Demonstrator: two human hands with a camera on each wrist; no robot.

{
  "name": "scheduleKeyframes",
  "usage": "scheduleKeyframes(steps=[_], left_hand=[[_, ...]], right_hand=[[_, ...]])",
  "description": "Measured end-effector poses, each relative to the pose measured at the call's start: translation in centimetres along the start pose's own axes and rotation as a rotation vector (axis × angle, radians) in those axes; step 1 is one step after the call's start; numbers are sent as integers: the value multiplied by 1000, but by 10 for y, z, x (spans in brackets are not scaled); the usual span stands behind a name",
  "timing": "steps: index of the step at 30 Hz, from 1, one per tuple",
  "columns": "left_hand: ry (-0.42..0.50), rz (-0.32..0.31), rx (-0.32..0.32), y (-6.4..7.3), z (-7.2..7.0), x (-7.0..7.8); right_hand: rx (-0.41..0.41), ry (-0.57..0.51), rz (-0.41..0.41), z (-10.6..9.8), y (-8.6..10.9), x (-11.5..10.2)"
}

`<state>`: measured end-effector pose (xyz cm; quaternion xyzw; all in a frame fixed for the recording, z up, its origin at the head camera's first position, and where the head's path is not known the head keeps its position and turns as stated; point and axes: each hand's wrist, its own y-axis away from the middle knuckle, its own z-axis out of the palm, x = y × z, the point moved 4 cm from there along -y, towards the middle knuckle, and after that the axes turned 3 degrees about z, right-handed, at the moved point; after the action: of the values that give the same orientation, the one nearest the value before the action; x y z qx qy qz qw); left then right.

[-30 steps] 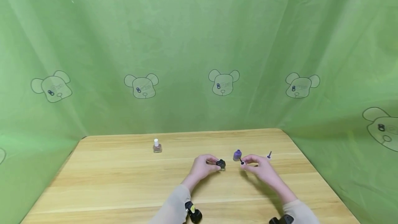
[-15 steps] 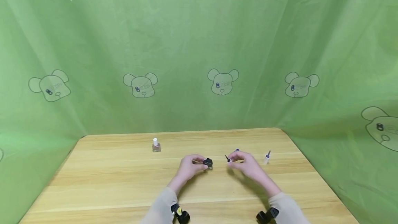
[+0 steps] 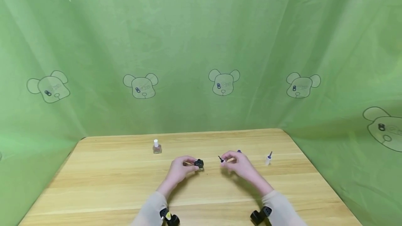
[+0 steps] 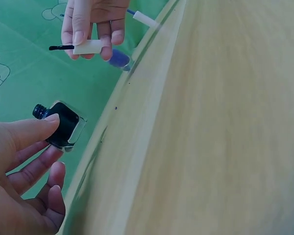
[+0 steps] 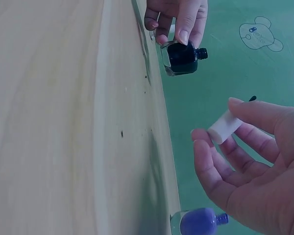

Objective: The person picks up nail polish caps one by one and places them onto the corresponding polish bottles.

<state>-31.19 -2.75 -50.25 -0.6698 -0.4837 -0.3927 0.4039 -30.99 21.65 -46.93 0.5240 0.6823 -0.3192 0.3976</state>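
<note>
We see the left hand [image 3: 178,170] holding a black bottle [image 4: 64,126] by its flat faces, thumb on one, fingers behind, w/ the bare neck poking free; prob. gripped this way b/c it leaves the mouth clear. Bottle's over the middle of the table [image 3: 125,184] width-wise, well in from the far edge; whether its base touches, we can't tell. The right hand [image 3: 239,166], opposite, pinches a white cap [image 4: 87,47] btwn thumb and fingertips, black brush [image 4: 61,48] sticking out past the thumb; prob. held by the plastic only so the bristles touch nothing. Bottle and cap are apart, gap btwn the hands. Beyond the right hand, toward the far edge, a purple bottle [image 5: 198,222] stands uncapped, mostly hidden in the head view. Nearer the right edge, a 2nd white cap [image 3: 268,161] stands w/ its purple brush [image 3: 270,155] up, prob. b/c that spares the surface. A capped brownish-pink bottle [image 3: 157,148] sits upright near the far edge, on the far-left corner's side, clear of both hands. We also spot tiny dark specks [image 5: 121,133] on the surface, maybe drips.
</note>
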Motion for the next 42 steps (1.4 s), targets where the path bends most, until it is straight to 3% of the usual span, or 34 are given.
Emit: scheduleKeyframes(steps=[6,16,34,42], left_hand=[[7,-13,0,1,-4,1],[21,-14,-10,0,-3,2],[-29,26,6,1,-4,10],[-43,44,-1,1,-3,11]], right_hand=[[-20,2,-38,8,-3,-6],[-13,20,-36,13,-5,-12],[90,161,-57,14,-10,-29],[105,246,-108,17,-9,-42]])
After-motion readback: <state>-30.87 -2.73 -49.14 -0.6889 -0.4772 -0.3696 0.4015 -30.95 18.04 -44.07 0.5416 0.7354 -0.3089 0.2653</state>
